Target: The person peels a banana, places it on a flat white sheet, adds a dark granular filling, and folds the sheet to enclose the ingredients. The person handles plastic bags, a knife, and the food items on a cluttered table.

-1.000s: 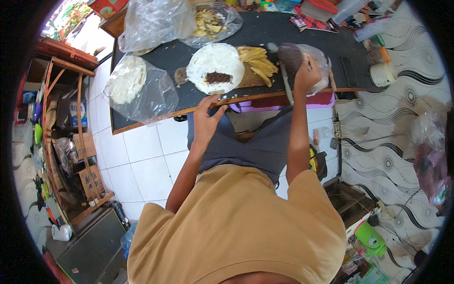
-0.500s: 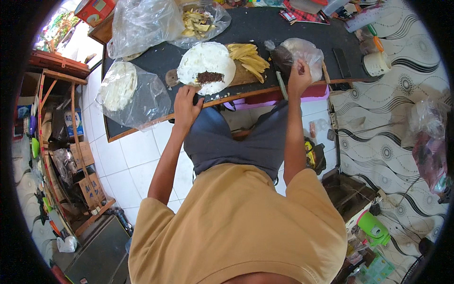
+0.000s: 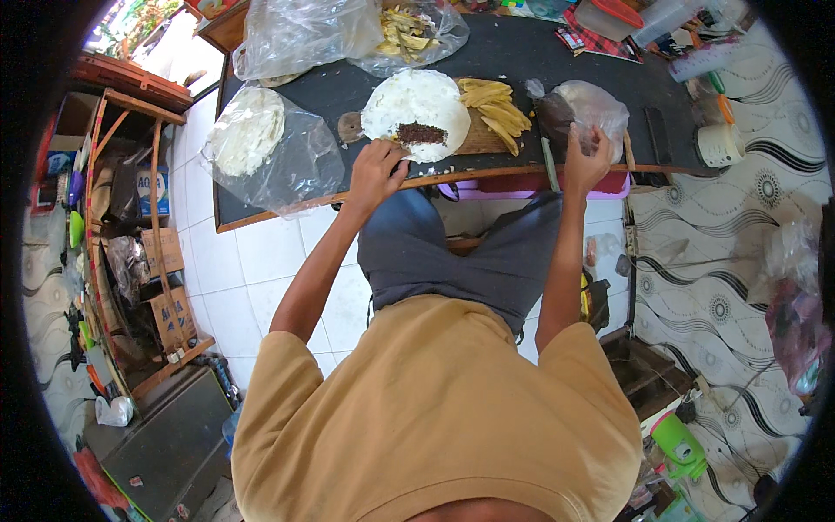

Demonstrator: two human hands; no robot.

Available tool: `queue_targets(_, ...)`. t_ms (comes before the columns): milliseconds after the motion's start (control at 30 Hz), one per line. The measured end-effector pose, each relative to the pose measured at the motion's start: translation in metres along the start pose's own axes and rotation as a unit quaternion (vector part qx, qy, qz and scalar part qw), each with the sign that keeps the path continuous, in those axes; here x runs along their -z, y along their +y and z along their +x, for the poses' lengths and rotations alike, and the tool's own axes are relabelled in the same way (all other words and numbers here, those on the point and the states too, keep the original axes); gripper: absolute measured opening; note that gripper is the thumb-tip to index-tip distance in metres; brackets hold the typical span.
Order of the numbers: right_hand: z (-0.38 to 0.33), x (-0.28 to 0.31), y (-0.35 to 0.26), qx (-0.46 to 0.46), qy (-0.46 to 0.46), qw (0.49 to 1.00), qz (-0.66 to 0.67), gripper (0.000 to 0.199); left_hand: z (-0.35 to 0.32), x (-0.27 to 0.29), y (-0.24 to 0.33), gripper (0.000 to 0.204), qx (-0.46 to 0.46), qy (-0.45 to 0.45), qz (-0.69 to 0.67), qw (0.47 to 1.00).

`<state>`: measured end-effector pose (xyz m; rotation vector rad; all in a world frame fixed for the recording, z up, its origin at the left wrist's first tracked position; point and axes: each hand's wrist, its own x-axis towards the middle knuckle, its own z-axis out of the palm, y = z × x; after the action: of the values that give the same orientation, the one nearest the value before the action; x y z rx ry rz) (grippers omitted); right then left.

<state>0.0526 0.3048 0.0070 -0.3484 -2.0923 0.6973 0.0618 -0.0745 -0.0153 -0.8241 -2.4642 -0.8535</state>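
A round white wrapper sheet (image 3: 417, 96) lies on a wooden board (image 3: 483, 139) at the table's front, with a strip of dark brown crumbly filling (image 3: 423, 133) across its lower part. My left hand (image 3: 380, 170) rests at the wrapper's lower left edge, its fingers bent and its thumb apart. Yellow sliced fruit strips (image 3: 496, 109) are piled on the board just right of the wrapper. Beside a clear plastic bag (image 3: 600, 106) with dark contents is my right hand (image 3: 589, 158), fingers curved and spread, with nothing visible in them. A knife (image 3: 549, 163) lies left of it, over the table edge.
More white sheets (image 3: 248, 130) lie with clear plastic (image 3: 304, 174) at the left. Behind are a large plastic bag (image 3: 304, 39) and a bag of yellow strips (image 3: 404, 35). A dark phone-like slab (image 3: 657, 135) and white tub (image 3: 720, 144) stand right. A purple basin (image 3: 609, 184) sits under the edge.
The whole view has shifted, so the table appears farther right. My right hand's fingers have spread from a pinch beside the plastic bag. My left hand has moved slightly up to the wrapper's edge.
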Motion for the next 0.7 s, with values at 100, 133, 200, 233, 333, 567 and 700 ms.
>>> queue_targets(100, -0.006, 0.007, -0.037, 0.108, 0.061, 0.991, -0.045, 0.045, -0.002, -0.002, -0.001, 0.017, 0.011, 0.017, 0.003, 1.000)
queue_targets(133, -0.012, 0.007, -0.049, 0.129, 0.077, 0.988, -0.045, 0.046, -0.001, -0.002, 0.000, 0.017, 0.015, 0.022, 0.002, 1.000)
queue_targets(200, -0.031, 0.000, -0.064, 0.147, -0.036, 0.987, 0.054, 0.048, 0.002, -0.002, 0.001, 0.016, 0.023, 0.028, -0.003, 0.999)
queue_targets(233, -0.044, -0.008, -0.073, 0.159, -0.095, 0.978, 0.097, 0.050, 0.004, 0.000, 0.002, 0.016, 0.027, 0.030, -0.006, 0.999)
queue_targets(333, -0.070, -0.027, -0.103, 0.182, -0.276, 0.934, 0.137, 0.054, 0.005, 0.003, 0.001, 0.016, 0.049, 0.012, -0.018, 0.999)
queue_targets(567, -0.076, -0.060, -0.109, 0.199, -0.366, 0.889, 0.190, 0.030, 0.017, 0.004, 0.000, 0.018, 0.069, 0.010, -0.064, 0.995)
queue_targets(700, -0.074, -0.071, -0.105, 0.170, -0.387, 0.881, 0.213, 0.015, 0.020, 0.001, -0.003, 0.014, 0.064, 0.034, -0.048, 0.996)
